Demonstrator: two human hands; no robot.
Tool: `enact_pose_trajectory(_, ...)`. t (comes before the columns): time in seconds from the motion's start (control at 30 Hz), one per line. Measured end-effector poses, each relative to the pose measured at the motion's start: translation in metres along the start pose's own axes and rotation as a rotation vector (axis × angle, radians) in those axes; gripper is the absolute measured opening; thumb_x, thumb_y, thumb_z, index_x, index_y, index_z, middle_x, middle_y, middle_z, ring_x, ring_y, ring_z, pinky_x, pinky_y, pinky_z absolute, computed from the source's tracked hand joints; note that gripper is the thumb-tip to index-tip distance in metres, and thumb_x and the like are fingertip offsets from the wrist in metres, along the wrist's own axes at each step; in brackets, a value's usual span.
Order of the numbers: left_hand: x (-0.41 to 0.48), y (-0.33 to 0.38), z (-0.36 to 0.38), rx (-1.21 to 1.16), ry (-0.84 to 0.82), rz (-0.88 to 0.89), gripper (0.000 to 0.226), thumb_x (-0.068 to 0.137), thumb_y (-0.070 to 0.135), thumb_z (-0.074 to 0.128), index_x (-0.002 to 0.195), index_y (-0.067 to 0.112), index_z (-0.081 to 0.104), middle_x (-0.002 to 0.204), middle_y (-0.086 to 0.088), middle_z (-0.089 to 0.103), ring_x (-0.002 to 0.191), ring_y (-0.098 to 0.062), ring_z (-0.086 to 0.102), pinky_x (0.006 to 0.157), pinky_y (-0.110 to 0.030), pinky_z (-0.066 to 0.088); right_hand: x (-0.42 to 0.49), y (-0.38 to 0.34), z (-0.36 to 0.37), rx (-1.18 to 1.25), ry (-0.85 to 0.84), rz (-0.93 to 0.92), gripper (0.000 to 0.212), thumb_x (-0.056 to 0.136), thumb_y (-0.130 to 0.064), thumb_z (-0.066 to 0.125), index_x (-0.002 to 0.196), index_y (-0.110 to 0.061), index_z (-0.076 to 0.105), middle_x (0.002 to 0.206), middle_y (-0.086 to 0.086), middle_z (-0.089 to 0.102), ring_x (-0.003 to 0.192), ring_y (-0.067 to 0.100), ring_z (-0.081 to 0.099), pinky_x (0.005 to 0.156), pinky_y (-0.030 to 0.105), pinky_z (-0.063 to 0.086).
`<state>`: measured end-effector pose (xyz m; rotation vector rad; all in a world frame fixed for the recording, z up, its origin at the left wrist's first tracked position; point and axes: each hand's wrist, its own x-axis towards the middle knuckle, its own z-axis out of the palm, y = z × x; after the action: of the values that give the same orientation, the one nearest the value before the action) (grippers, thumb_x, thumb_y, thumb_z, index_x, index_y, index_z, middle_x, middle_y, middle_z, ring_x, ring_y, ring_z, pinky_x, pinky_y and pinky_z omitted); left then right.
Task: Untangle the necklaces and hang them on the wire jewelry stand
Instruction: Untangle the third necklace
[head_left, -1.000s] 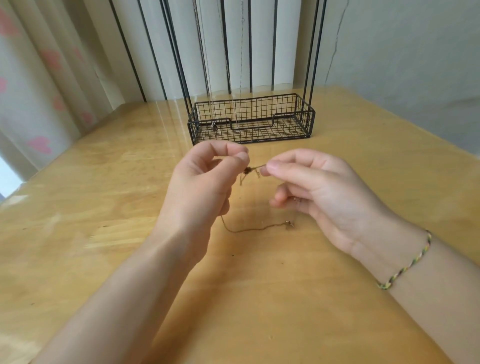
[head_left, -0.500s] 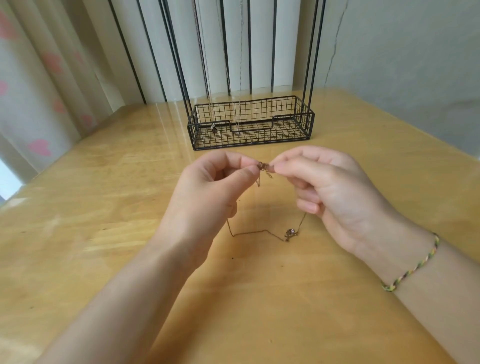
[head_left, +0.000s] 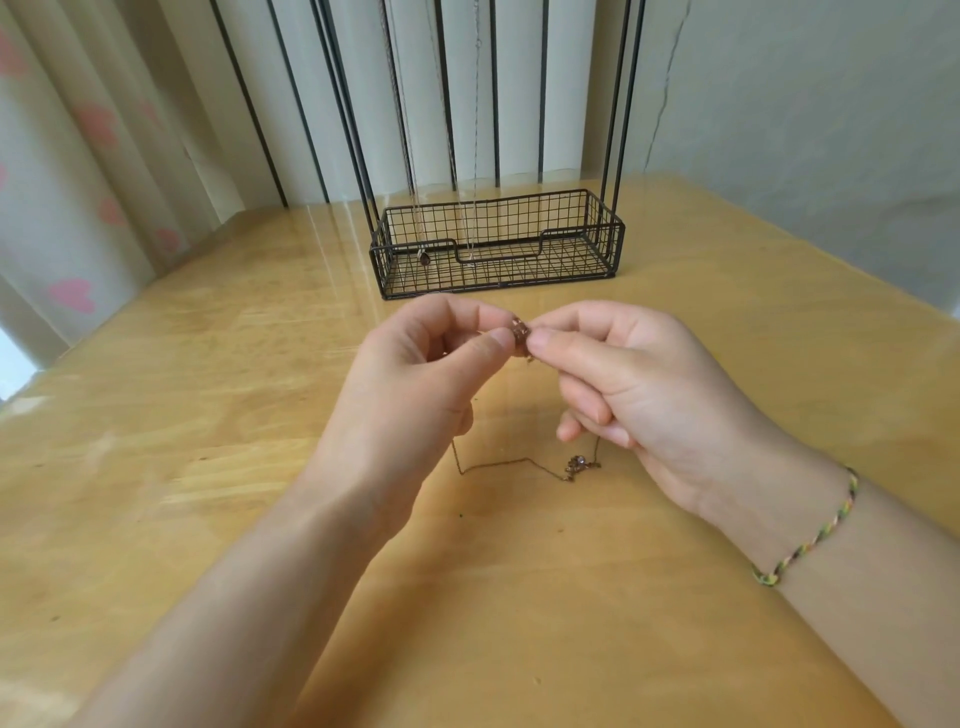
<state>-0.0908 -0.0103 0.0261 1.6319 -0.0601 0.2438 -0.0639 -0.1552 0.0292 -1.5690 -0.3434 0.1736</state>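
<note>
**Operator:** In the head view, what are my hands doing?

**Observer:** Your left hand (head_left: 410, 374) and right hand (head_left: 634, 379) are both pinching the tangled clump (head_left: 521, 332) of the necklace (head_left: 493, 466) between thumb and forefinger. The fingertips are almost meeting above the counter (head_left: 208, 415), and your other fingers are curling loosely.

**Operator:** Where is the rest of it lying?

**Observer:** It is drooping below your left hand, trailing across the counter and rising toward your right hand. Its small pendant (head_left: 576, 464) is resting on the wood under your right fingers.

**Operator:** Is anything standing in the way?

**Observer:** The wire jewelry stand (head_left: 498, 244) is standing just beyond your hands, with thin chains (head_left: 409, 156) hanging into its basket. A curtain (head_left: 78, 156) is hanging at the left. A braided bracelet (head_left: 810, 540) is circling your right wrist.
</note>
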Motion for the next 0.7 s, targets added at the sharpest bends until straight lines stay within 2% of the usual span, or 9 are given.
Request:
enact_pose_trajectory(0.07,0.0011,-0.0007,0.0003,-0.014,0.006,-0.021,0.008,0.089,0.01,0.06,0.088,0.014,0.067,0.053,0.015,0.048,0.041,-0.003,0.035,0.042,-0.013,0.03,0.0011,0.0003,-0.0006,-0.001,0.031,-0.022,0.012,0.092,-0.013,0.056,0.09,-0.006,0.066,0.038,-0.007,0.035,0.032,0.004,0.03,0.047,0.02,0.045)
enact_pose_trajectory(0.13,0.0014,-0.0007,0.0002,-0.019,0.011,-0.032,0.007,0.089,0.011,0.06,0.088,0.013,0.067,0.049,0.015,0.046,0.041,-0.003,0.035,0.041,-0.012,0.03,0.0016,0.0002,-0.0001,-0.014,0.042,-0.046,0.012,0.092,-0.012,0.055,0.088,-0.007,0.065,0.038,-0.007,0.034,0.032,0.003,0.03,0.046,0.02,0.045)
enact_pose_trajectory(0.23,0.0006,-0.0001,0.0007,0.013,0.018,0.007,0.002,0.085,0.017,0.067,0.084,0.017,0.067,0.062,0.007,0.05,0.046,-0.003,0.036,0.044,-0.016,0.032,0.0004,0.0004,0.0016,-0.053,0.036,-0.073,0.012,0.092,-0.012,0.055,0.086,-0.008,0.065,0.037,-0.009,0.035,0.032,0.003,0.031,0.046,0.019,0.045)
enact_pose_trajectory(0.33,0.0006,-0.0019,0.0008,0.082,0.054,0.082,0.006,0.082,0.017,0.069,0.078,0.02,0.066,0.072,0.001,0.053,0.051,-0.003,0.038,0.048,-0.016,0.034,-0.0008,-0.0001,0.0034,-0.086,0.034,-0.089,0.01,0.092,-0.011,0.056,0.086,-0.007,0.063,0.035,-0.011,0.037,0.032,0.002,0.034,0.046,0.018,0.044)
enact_pose_trajectory(0.43,0.0001,-0.0017,0.0011,0.163,0.098,0.136,0.01,0.082,0.017,0.07,0.075,0.021,0.065,0.063,0.013,0.055,0.05,-0.003,0.04,0.048,-0.014,0.035,-0.0003,-0.0004,0.0037,-0.152,0.076,-0.103,0.01,0.09,-0.012,0.059,0.081,-0.009,0.062,0.036,-0.009,0.04,0.033,0.002,0.036,0.046,0.02,0.046)
enact_pose_trajectory(0.53,-0.0001,-0.0021,0.0016,0.243,0.13,0.135,0.012,0.084,0.018,0.07,0.075,0.02,0.062,0.052,0.007,0.058,0.045,-0.004,0.048,0.044,-0.017,0.039,0.0018,0.0003,0.0029,-0.234,0.15,-0.13,0.011,0.088,-0.013,0.059,0.078,-0.01,0.063,0.043,-0.005,0.048,0.036,0.004,0.042,0.049,0.03,0.05)
enact_pose_trajectory(0.57,-0.0001,-0.0021,0.0022,0.254,0.125,0.129,0.012,0.085,0.018,0.068,0.075,0.019,0.061,0.055,0.005,0.062,0.047,-0.007,0.054,0.043,-0.02,0.042,0.0023,0.0007,0.0027,-0.261,0.169,-0.143,0.011,0.088,-0.012,0.059,0.078,-0.011,0.063,0.045,-0.005,0.051,0.037,0.007,0.046,0.05,0.031,0.05)
enact_pose_trajectory(0.63,-0.0003,-0.0021,0.0036,0.238,0.096,0.107,0.012,0.088,0.016,0.065,0.077,0.017,0.059,0.065,0.011,0.066,0.064,-0.012,0.066,0.046,-0.024,0.05,0.0028,0.0015,0.0027,-0.315,0.191,-0.17,0.012,0.088,-0.012,0.059,0.077,-0.013,0.062,0.051,-0.004,0.055,0.04,0.01,0.05,0.05,0.029,0.048)
enact_pose_trajectory(0.7,-0.0015,-0.0012,0.0048,0.204,0.063,0.066,0.012,0.09,0.015,0.062,0.079,0.014,0.056,0.071,0.012,0.067,0.077,-0.012,0.069,0.049,-0.026,0.054,0.0036,0.0028,0.0028,-0.348,0.209,-0.187,0.013,0.087,-0.013,0.058,0.075,-0.015,0.061,0.056,-0.002,0.056,0.039,0.01,0.051,0.05,0.028,0.046)
